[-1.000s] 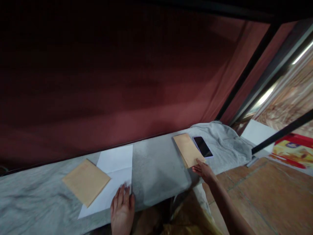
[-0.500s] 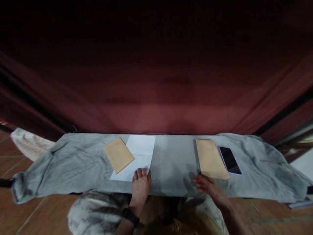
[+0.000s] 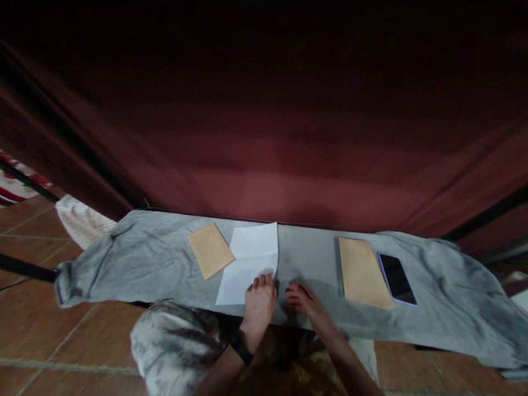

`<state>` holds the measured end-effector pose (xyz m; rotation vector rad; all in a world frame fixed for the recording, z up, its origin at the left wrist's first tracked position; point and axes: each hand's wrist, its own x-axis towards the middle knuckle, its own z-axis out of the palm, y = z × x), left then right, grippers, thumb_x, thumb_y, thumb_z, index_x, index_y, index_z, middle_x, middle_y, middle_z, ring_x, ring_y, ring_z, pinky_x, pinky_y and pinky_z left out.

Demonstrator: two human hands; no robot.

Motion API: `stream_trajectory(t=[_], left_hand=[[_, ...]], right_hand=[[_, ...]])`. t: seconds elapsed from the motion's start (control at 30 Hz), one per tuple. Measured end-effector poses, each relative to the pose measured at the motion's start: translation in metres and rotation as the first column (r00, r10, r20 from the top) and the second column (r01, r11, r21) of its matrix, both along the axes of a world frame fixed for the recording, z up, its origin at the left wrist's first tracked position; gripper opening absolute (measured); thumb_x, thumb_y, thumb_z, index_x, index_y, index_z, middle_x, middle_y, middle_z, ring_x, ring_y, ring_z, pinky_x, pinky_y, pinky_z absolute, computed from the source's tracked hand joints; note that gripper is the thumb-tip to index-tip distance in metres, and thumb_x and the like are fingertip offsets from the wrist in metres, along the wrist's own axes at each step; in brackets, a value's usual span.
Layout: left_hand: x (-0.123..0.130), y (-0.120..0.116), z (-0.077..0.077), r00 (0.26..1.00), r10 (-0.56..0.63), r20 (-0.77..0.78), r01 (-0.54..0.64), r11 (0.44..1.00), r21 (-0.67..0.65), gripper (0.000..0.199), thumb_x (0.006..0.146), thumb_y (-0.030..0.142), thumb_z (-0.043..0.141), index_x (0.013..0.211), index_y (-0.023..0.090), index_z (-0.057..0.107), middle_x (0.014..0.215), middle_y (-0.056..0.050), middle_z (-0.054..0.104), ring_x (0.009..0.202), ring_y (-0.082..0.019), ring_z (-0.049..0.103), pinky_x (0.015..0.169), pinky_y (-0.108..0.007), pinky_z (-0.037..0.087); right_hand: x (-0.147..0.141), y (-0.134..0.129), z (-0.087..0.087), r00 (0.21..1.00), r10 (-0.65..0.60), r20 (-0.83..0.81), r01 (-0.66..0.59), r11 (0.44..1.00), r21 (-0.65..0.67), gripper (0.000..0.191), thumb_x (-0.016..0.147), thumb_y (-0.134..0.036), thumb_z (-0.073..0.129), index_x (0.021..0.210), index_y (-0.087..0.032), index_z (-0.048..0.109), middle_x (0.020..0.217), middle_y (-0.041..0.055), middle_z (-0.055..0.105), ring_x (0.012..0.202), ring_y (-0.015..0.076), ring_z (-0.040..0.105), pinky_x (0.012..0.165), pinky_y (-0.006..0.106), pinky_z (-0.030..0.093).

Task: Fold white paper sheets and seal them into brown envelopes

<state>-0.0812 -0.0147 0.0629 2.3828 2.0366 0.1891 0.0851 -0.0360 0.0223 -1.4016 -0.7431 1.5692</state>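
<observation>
A creased white sheet of paper (image 3: 252, 247) lies unfolded on the grey cloth in front of me. My left hand (image 3: 260, 300), with a dark band at the wrist, is closed on its near right corner, and the right edge lifts slightly there. Just right of the sheet, my right hand (image 3: 302, 298) holds nothing, its fingers loosely bent and apart. A tan envelope (image 3: 210, 251) lies tilted at the sheet's left, its right corner at the paper's edge. Another tan envelope (image 3: 364, 273) rests farther right.
A phone (image 3: 396, 278) lies right of the right envelope. Grey cloth (image 3: 152, 258) covers the long narrow surface, rumpled at both ends. A dark red panel (image 3: 264, 192) rises directly behind it. My knee in patterned trousers (image 3: 177, 346) is under the near edge, above floor tiles (image 3: 82, 335).
The sheet has shifted right relative to the left envelope, with my left hand on it. My right hand has moved left, away from the right envelope. The view has turned slightly.
</observation>
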Motion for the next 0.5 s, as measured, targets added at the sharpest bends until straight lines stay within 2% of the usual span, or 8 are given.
stream_trajectory(t=[0.1,0.23,0.3,0.4,0.5], left_hand=[[0.032,-0.019,-0.007,0.993,-0.105,0.047,0.104,0.994,0.025,0.028,0.093,0.011,0.055,0.118,0.018,0.065,0.102,-0.007,0.071,0.094,-0.021,0.068,0.079,-0.031,0.056],[0.056,-0.039,-0.022,0.965,-0.203,0.167,0.195,0.979,0.068,0.031,0.092,0.013,0.056,0.122,0.018,0.064,0.105,-0.006,0.073,0.093,-0.021,0.07,0.081,-0.034,0.058],[0.054,-0.042,-0.029,0.943,-0.252,0.218,0.227,0.964,0.135,0.031,0.095,0.02,0.055,0.125,0.019,0.063,0.115,-0.008,0.073,0.102,-0.022,0.069,0.091,-0.036,0.057],[0.034,-0.037,-0.038,0.933,-0.297,0.204,0.241,0.936,0.258,0.036,0.099,0.029,0.051,0.133,0.019,0.059,0.135,-0.01,0.066,0.123,-0.026,0.061,0.107,-0.042,0.05],[0.006,-0.025,-0.049,0.959,-0.227,0.171,0.169,0.94,0.297,0.043,0.101,0.035,0.048,0.141,0.019,0.054,0.149,-0.013,0.054,0.137,-0.03,0.05,0.112,-0.049,0.044]], right_hand=[[-0.005,0.008,0.008,0.996,-0.043,-0.083,0.048,0.997,0.057,0.059,0.069,-0.071,0.071,0.096,-0.019,0.072,0.095,0.0109,0.075,0.088,0.028,0.07,0.079,0.041,0.056],[-0.002,0.01,0.004,0.987,-0.16,-0.024,0.162,0.973,0.162,0.045,0.062,-0.063,0.079,0.077,-0.021,0.072,0.087,0.0087,0.076,0.091,0.0295,0.068,0.085,0.041,0.054],[0.004,0.009,-0.004,0.977,-0.211,0.019,0.204,0.961,0.184,0.044,0.059,-0.062,0.08,0.075,-0.021,0.072,0.085,0.0081,0.076,0.088,0.0286,0.068,0.084,0.04,0.054],[0.018,0.011,-0.018,0.957,-0.281,0.068,0.263,0.944,0.197,0.049,0.057,-0.064,0.079,0.077,-0.02,0.072,0.084,0.0071,0.076,0.083,0.0264,0.068,0.082,0.039,0.054],[0.028,0.019,-0.028,0.941,-0.323,0.105,0.302,0.937,0.173,0.049,0.056,-0.064,0.076,0.076,-0.02,0.071,0.078,0.0054,0.075,0.077,0.0249,0.068,0.077,0.037,0.055]])
